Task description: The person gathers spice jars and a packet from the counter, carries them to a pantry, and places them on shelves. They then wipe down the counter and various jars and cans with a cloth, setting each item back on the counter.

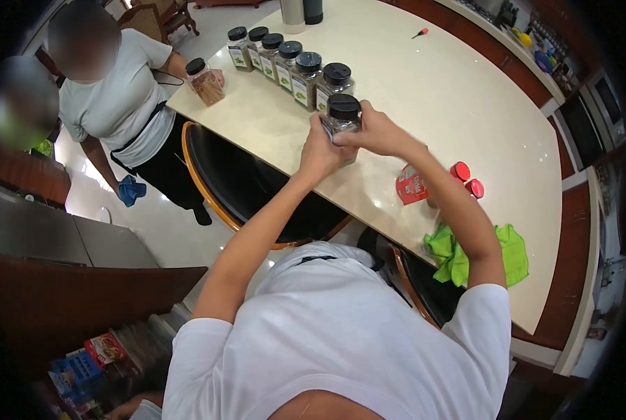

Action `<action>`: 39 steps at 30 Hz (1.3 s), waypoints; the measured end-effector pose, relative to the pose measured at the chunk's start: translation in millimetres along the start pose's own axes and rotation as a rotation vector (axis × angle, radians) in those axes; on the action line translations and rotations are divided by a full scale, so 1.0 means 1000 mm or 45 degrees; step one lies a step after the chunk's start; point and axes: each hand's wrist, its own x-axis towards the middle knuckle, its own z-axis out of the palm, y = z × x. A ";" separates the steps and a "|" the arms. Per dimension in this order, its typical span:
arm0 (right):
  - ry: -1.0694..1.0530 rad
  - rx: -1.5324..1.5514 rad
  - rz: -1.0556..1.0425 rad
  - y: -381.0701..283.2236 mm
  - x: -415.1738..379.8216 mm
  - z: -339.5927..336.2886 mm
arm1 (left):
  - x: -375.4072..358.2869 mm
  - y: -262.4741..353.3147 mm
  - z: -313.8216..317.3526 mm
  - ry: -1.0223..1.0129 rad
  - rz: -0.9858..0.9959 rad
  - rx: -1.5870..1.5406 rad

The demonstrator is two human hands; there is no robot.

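A clear spice jar with a black lid (344,106) is held between my two hands at the near end of a row. My left hand (320,152) is wrapped around the jar's left side. On the other side my right hand (379,133) grips it, thumb across the front. Its contents and label are mostly covered by my fingers. Several similar black-lidded jars (304,82) with green-and-white labels stand upright in a line just beyond it, the closest one (336,75) right behind the held jar.
Across the counter (481,112), a jar with brownish contents (206,85) stands beside another person (127,98), who holds a blue cloth (131,190). A red packet (411,187), red-capped containers (460,170) and a green cloth (512,255) lie around my right arm. Chairs (239,171) line the edge.
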 end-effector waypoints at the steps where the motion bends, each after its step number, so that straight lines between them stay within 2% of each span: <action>1: -0.249 0.176 -0.037 -0.003 0.003 -0.013 | -0.003 0.007 -0.007 0.011 -0.141 0.021; 2: -0.496 0.350 -0.073 -0.005 0.007 -0.025 | -0.005 0.014 -0.014 0.021 -0.281 0.040; 3: -0.383 0.398 -0.146 -0.008 0.015 -0.036 | -0.009 0.022 -0.022 0.015 -0.329 0.198; 4: 0.017 0.245 -0.192 0.026 0.059 -0.022 | -0.012 0.023 -0.029 0.019 -0.339 0.200; 6: 0.488 -0.175 -0.359 0.036 0.096 -0.005 | -0.021 0.023 -0.042 -0.042 -0.359 0.206; 7: 0.485 -0.165 -0.368 0.037 0.104 0.006 | -0.025 0.027 -0.048 -0.036 -0.361 0.209; 10: 0.373 -0.106 -0.284 0.022 0.111 0.021 | -0.039 0.020 -0.064 0.084 -0.319 0.177; 12: 0.263 -0.214 -0.119 0.014 0.093 0.013 | -0.055 0.012 -0.084 0.113 -0.335 0.173; 14: 0.262 -0.220 -0.139 -0.008 0.069 -0.004 | -0.074 -0.003 -0.104 0.158 -0.220 -0.217; 15: 0.176 -0.141 -0.171 -0.020 0.062 -0.012 | -0.083 0.005 -0.113 0.215 -0.273 -0.488; 16: 0.082 -0.062 -0.208 -0.036 0.054 -0.015 | -0.091 0.015 -0.124 0.268 -0.273 -0.478; 18: 0.013 0.078 -0.426 -0.078 0.038 -0.009 | -0.113 0.029 -0.149 0.331 -0.401 -0.830; 20: -0.100 0.311 -0.656 -0.124 0.015 0.009 | -0.140 0.027 -0.170 0.488 -0.294 -1.094; 21: -0.073 0.207 -0.807 -0.143 0.009 0.025 | -0.154 0.026 -0.181 0.534 -0.240 -1.066; 22: -0.167 0.117 -0.775 -0.172 -0.006 0.039 | -0.169 0.026 -0.193 0.594 -0.180 -1.031; 24: -0.143 0.085 -1.106 -0.213 -0.030 0.079 | -0.203 0.036 -0.218 0.575 -0.072 -0.892; 26: -0.184 0.152 -1.177 -0.264 -0.054 0.109 | -0.245 0.041 -0.245 0.747 -0.091 -1.026; 28: -0.260 0.272 -1.241 -0.304 -0.074 0.147 | -0.293 0.049 -0.266 0.875 -0.044 -1.358; 29: -0.305 0.369 -1.217 -0.322 -0.087 0.168 | -0.315 0.054 -0.270 1.030 0.013 -1.349; 32: -0.625 0.747 -1.422 -0.358 -0.119 0.232 | -0.385 0.060 -0.279 1.355 0.135 -1.230; 35: -1.349 0.821 -1.322 -0.383 -0.163 0.263 | -0.441 0.088 -0.290 1.579 0.217 -1.147; 36: -1.408 0.729 -1.512 -0.391 -0.177 0.268 | -0.458 0.103 -0.289 1.670 0.261 -1.122; 38: -1.436 0.849 -1.817 -0.398 -0.203 0.305 | -0.488 0.124 -0.289 1.797 0.259 -1.055; 39: -1.423 0.737 -1.915 -0.405 -0.215 0.313 | -0.502 0.127 -0.290 1.920 0.215 -0.911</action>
